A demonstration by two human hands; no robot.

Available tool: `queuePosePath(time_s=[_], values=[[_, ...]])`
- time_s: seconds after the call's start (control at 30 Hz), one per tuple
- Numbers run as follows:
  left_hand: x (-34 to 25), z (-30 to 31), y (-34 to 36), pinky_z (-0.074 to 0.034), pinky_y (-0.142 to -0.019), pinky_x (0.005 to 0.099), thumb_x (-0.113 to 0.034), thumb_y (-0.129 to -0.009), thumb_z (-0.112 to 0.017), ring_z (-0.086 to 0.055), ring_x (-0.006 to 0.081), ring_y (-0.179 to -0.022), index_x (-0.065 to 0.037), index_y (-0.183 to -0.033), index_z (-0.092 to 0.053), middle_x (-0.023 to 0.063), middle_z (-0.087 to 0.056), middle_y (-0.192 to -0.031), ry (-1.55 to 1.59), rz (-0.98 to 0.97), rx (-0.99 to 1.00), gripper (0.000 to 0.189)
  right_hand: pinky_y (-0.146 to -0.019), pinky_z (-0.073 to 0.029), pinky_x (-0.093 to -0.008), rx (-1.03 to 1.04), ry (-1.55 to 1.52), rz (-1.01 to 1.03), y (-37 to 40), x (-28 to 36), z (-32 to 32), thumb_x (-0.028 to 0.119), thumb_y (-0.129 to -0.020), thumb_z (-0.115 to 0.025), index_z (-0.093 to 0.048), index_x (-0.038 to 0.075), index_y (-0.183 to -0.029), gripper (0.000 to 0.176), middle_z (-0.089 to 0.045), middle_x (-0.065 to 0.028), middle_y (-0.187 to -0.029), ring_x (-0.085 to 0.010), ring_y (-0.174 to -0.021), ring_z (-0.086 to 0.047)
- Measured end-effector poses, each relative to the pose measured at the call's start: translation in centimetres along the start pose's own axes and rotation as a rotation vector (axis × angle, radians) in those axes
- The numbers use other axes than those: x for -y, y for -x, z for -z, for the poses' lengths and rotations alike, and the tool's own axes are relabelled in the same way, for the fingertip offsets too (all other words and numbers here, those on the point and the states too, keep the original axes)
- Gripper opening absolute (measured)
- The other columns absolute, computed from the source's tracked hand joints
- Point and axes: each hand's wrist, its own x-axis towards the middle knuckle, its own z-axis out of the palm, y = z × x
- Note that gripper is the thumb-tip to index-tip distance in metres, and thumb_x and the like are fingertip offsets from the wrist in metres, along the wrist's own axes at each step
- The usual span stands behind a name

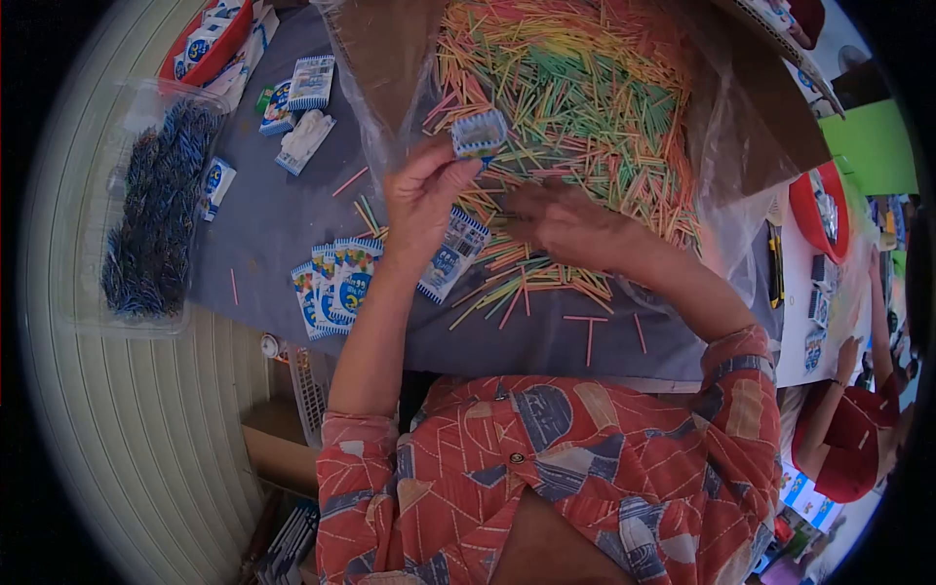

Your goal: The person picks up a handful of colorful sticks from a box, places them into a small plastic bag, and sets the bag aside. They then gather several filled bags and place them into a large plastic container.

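Observation:
My left hand (422,190) is closed on a small blue-and-white packet (479,132), pinched upright between thumb and fingers, with what looks like its open end facing the camera. At the near edge of a large heap of thin coloured sticks (585,107), my right hand (556,216) has its fingers over the sticks. Motion blurs those fingers, so I cannot see whether they grip any. Just below my left hand lies a flat printed packet (455,255). More printed packets (336,283) overlap in a fan to the left of my left forearm.
A clear plastic tub (83,263) of dark blue twist-like strips stands at the left. Packets (312,83) and a red basket (200,58) lie toward the back left. Right of the heap are a yellow-and-black cutter (775,268) and another red basket (829,210). A co-worker (848,439) sits at far right.

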Motion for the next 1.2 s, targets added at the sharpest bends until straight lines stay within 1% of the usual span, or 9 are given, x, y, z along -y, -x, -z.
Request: queuePosePath(time_s=[0.13,0.37,0.43,0.47,0.53,0.67,0.87,0.97,1.2], values=[[-2.3,0.2,3.2,-0.051,-0.083,0.028,-0.008,-0.088,-0.071,-0.063,0.0169,-0.098,0.002,-0.109,-0.07,0.0128,-0.065,-0.114,-0.287,-0.079,0.048,0.023,-0.082,-0.052,-0.0388,0.316,0.187,0.123,-0.4,-0.8,0.2,0.005,-0.074,-0.061,-0.064,-0.002,-0.099,0.026,-0.064,-0.0148,-0.1,-0.0295,-0.101,-0.063],[-5.2,1.5,6.8,-0.051,-0.085,0.0344,-0.013,-0.088,-0.069,-0.063,0.0247,-0.099,0.0,-0.106,-0.072,0.0144,-0.066,-0.112,-0.485,-0.215,0.108,0.023,-0.073,-0.054,-0.0381,0.058,0.255,0.089,1.5,-0.3,2.3,0.002,-0.074,-0.064,-0.062,0.002,-0.098,0.024,-0.063,-0.0152,-0.088,-0.0312,-0.085,-0.065],[-5.0,1.9,7.4,-0.05,-0.086,0.036,-0.012,-0.085,-0.071,-0.063,0.0259,-0.1,-0.001,-0.107,-0.072,0.0144,-0.066,-0.113,-0.523,-0.275,0.147,0.025,-0.066,-0.054,-0.0316,-0.367,-0.103,-0.054,1.5,0.8,4.1,-0.001,-0.08,-0.066,-0.06,0.002,-0.097,0.018,-0.066,-0.013,-0.091,-0.0227,-0.076,-0.066],[-5.0,2.0,7.7,-0.05,-0.086,0.036,-0.012,-0.085,-0.071,-0.063,0.0259,-0.1,-0.001,-0.107,-0.072,0.0144,-0.066,-0.113,-0.521,-0.272,0.146,0.025,-0.066,-0.054,-0.0316,-0.364,-0.104,-0.056,1.7,1.6,4.5,-0.001,-0.08,-0.066,-0.06,0.002,-0.097,0.018,-0.066,-0.013,-0.091,-0.0227,-0.076,-0.066],[-5.0,1.7,8.1,-0.05,-0.087,0.0366,-0.011,-0.082,-0.072,-0.063,0.0272,-0.1,-0.001,-0.106,-0.073,0.0148,-0.065,-0.113,-0.5,-0.274,0.157,0.026,-0.062,-0.053,-0.0262,-0.452,-0.844,-0.334,2.5,3.6,5.1,-0.005,-0.085,-0.065,-0.058,0.0,-0.111,0.027,-0.066,-0.0145,-0.095,-0.0146,-0.071,-0.065],[-4.8,1.5,8.5,-0.05,-0.087,0.0367,-0.008,-0.081,-0.072,-0.063,0.0272,-0.1,-0.001,-0.105,-0.073,0.0144,-0.066,-0.112,-0.499,-0.25,0.151,0.026,-0.061,-0.053,-0.022,-0.427,-1.109,-0.331,-0.7,8.6,4.7,-0.01,-0.08,-0.068,-0.048,-0.001,-0.133,0.057,-0.066,-0.0122,-0.089,-0.0107,-0.068,-0.062],[-4.7,1.7,9.4,-0.05,-0.086,0.0361,-0.002,-0.078,-0.072,-0.063,0.0267,-0.1,0.0,-0.105,-0.072,0.0139,-0.066,-0.107,-0.531,-0.178,0.117,0.027,-0.059,-0.052,-0.0286,-0.327,-0.599,0.079,-3.8,8.0,2.6,-0.009,-0.079,-0.068,-0.066,0.002,-0.109,0.032,-0.068,-0.0104,-0.084,-0.0182,-0.068,-0.067],[-4.5,1.8,9.7,-0.05,-0.084,0.034,0.001,-0.078,-0.071,-0.064,0.0267,-0.098,0.001,-0.106,-0.071,0.0137,-0.066,-0.106,-0.539,-0.174,0.108,0.028,-0.061,-0.053,-0.0332,-0.253,-0.238,0.017,-3.6,7.9,2.5,-0.007,-0.076,-0.069,-0.07,0.003,-0.096,0.022,-0.069,-0.0112,-0.085,-0.0246,-0.071,-0.068],[-3.5,0.8,9.8,-0.051,-0.081,0.0302,0.003,-0.086,-0.066,-0.066,0.0239,-0.092,0.003,-0.108,-0.069,0.0141,-0.067,-0.104,-0.443,-0.123,-0.01,0.022,-0.069,-0.056,-0.0374,-0.297,-0.161,0.015,-3.1,7.6,2.4,-0.006,-0.074,-0.068,-0.07,0.002,-0.097,0.024,-0.068,-0.0128,-0.087,-0.0278,-0.08,-0.069]])
